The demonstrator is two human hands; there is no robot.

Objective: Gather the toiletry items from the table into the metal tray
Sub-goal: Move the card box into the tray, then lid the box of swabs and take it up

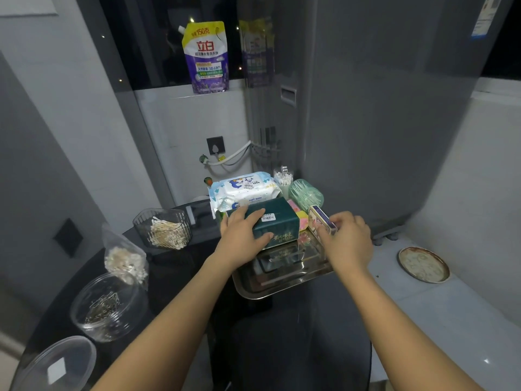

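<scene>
A shiny metal tray (282,280) sits on the dark round table. In it lie a dark green tissue pack (282,221), a white and blue baby wipes pack (245,189), a clear jar of cotton swabs (282,177), a green round container (306,193) and small pink and yellow items (299,217). My left hand (244,235) rests on the green tissue pack with thumb and fingers around its near end. My right hand (348,238) pinches a small cream and purple box (321,218) at the tray's right side.
On the table's left stand a dark clear holder of cotton swabs (166,231), a plastic bag of white pieces (124,258), a clear tub of hairpins (108,306) and a clear lid (56,365). A detergent pouch (205,56) stands on the sill. A round plate (423,263) lies at right.
</scene>
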